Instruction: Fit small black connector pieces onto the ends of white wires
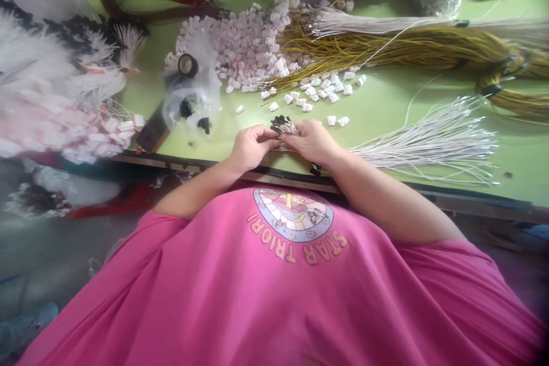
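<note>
Work appears partway: right hand (pixel 316 140) grips thin white silver-tipped wires (pixel 290 128) near the front edge of the green tabletop (pixel 375 104), black plastic connectors (pixel 281 120) clustered beside their tips; left hand (pixel 252 146) fingers there, hold unclear. Fanned white wires (pixel 433 146) show bare ends.

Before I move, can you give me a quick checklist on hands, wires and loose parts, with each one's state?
1. Right hand grip on the wire bundle: ok, fingers around it.
2. Left hand pinching firmly: cannot tell; its fingertips are at the bundle.
3. Black pieces within finger reach: ok, right by the fingertips.
4. Wire tips seated in them: cannot tell, too small.
5. White wires gathered: not ok, splayed across the green table.
6. White connectors apart from both hands: ok, beyond them.
</note>
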A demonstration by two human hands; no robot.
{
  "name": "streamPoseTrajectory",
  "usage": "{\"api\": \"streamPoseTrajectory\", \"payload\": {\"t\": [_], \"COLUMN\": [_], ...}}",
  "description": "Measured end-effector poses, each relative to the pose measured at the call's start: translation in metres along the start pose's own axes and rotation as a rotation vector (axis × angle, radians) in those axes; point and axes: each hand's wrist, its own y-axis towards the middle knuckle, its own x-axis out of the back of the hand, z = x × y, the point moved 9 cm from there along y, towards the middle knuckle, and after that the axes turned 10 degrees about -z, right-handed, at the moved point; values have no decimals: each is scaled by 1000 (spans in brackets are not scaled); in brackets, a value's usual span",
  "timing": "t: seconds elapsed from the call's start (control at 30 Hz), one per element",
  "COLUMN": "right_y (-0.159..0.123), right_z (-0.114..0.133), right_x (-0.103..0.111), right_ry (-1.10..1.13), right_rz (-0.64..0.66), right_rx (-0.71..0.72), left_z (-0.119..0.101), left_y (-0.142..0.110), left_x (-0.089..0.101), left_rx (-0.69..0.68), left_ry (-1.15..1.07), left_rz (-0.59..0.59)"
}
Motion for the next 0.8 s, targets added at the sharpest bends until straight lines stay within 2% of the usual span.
{"api": "streamPoseTrajectory", "payload": {"t": [0.13,0.27,0.37,0.43,0.53,0.63,0.8], "right_y": [1,0,0,-1,0,2,4], "right_z": [-2,5,-4,-7,-7,-7,-8], "right_x": [6,15,14,13,14,17,16], "right_ry": [13,63,85,85,64,23,-22], "right_rz": [-74,-151,-119,-110,-117,-139,-113], "right_rx": [26,113,1,-50,-67,-67,-79], "left_z": [-8,-10,-7,2,12,11,4], "left_y": [6,17,25,25,19,15,17], "left_x": [8,41,72,80,73,60,54], "left_rx": [-59,-152,-209,-203,-198,-237,-202], "left_ry": [190,487,613,665,690,682,677], "left_rz": [59,77,7,24,130,191,151]}}
